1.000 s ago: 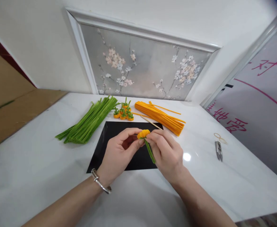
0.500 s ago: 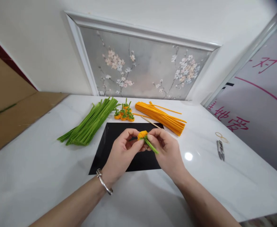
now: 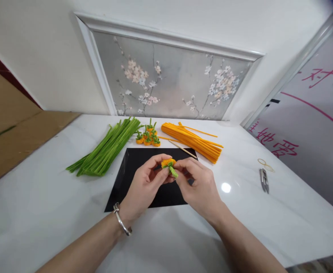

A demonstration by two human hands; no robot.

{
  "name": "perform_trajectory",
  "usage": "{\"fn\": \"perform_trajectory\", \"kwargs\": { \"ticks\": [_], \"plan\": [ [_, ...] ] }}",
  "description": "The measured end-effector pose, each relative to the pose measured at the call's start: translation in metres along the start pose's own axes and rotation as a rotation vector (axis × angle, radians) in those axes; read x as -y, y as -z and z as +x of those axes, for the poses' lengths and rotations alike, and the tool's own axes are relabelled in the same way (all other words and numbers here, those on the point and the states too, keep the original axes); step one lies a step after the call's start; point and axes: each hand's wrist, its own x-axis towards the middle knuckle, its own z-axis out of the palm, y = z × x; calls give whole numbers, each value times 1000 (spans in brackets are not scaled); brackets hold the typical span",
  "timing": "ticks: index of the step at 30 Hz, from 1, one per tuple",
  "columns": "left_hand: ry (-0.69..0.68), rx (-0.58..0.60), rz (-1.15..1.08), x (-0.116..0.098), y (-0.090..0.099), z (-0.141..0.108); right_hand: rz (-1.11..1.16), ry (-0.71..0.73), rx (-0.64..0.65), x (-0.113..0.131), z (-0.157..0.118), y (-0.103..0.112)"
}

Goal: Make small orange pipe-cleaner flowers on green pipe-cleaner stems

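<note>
Over a black mat (image 3: 160, 197), a small orange pipe-cleaner pumpkin (image 3: 168, 163) with a green stem (image 3: 173, 172) is held between both hands. My left hand (image 3: 147, 180) pinches it from the left, thumb at the base of the stem. From the right, my right hand (image 3: 197, 182) has its fingertips closed on the pumpkin's edge beside the green piece. The fingers hide the underside of the pumpkin.
Green pipe cleaners (image 3: 106, 149) lie in a bundle at the left, orange pipe cleaners (image 3: 193, 142) at the right. Several finished small pumpkins (image 3: 147, 138) stand between them. A wooden stick (image 3: 183, 148) touches the mat's far edge. Thread snips (image 3: 264, 180) and rubber bands (image 3: 265, 165) lie at the right.
The pumpkin has turned and shifted slightly left, and its green stem now points more toward me and looks shorter. My right thumb has slid down off the stem's base.
</note>
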Motion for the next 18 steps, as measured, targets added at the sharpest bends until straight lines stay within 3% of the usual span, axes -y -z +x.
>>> {"fn": "perform_trajectory", "kwargs": {
  "ticks": [7, 12, 18],
  "plan": [
    [28, 48, 48, -1, 1, 2, -192, 117, -33, -6, -1, -2],
    [54, 124, 99, -1, 4, 3, -381, 177, 16, -8, -3, -1],
    [93, 155, 64, -3, 6, 2, -183, 58, 80, -5, 1, 6]
  ]
}}
